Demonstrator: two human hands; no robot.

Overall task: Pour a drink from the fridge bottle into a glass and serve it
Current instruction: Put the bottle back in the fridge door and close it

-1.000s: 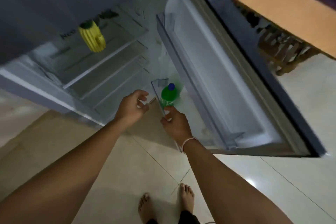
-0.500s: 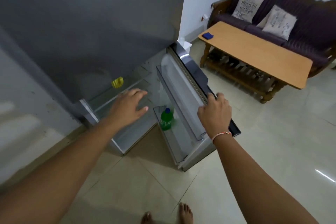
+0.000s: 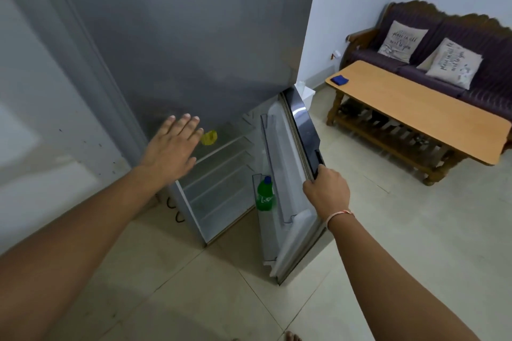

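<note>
A green bottle [image 3: 265, 196] with a blue cap stands upright in the lower rack of the open fridge door [image 3: 296, 174]. My right hand [image 3: 327, 191] grips the outer edge of that door, near its dark handle. My left hand [image 3: 173, 149] hovers flat with fingers spread in front of the fridge's grey upper door, above the open lower compartment. No glass is in view.
A yellow object [image 3: 209, 137] sits on the top shelf inside the fridge. A wooden coffee table [image 3: 415, 108] with a blue cloth [image 3: 340, 80] stands to the right, before a dark sofa [image 3: 432, 44] with two cushions. Tiled floor lies below.
My right hand left the bottle and took hold of the door's edge. My left hand rose and opened flat. The view pulled back and up from the fridge.
</note>
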